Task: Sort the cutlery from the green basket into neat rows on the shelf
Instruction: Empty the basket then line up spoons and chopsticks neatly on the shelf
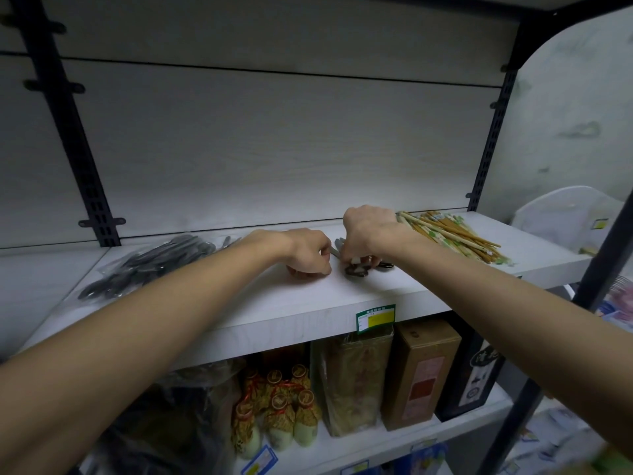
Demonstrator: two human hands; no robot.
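Note:
Both my hands reach onto the white shelf (308, 303). My right hand (368, 231) curls its fingers round a small bunch of metal spoons (358, 269) lying at the shelf's middle. Just left of it, my left hand (308, 255) is curled, fingertips down on the shelf beside the spoon handles; what it holds, if anything, is hidden. A pile of dark spoons in clear wrap (147, 265) lies at the left. Wrapped wooden chopsticks (452, 238) lie in a heap at the right. The green basket is out of view.
Black slotted uprights (78, 149) frame the shelf bay. A green and yellow price tag (375, 318) hangs on the shelf's front edge. Below stand boxes (418, 371), a tall wrapped pack and small gold-wrapped bottles (277, 409). A white plastic item (561, 214) sits at the far right.

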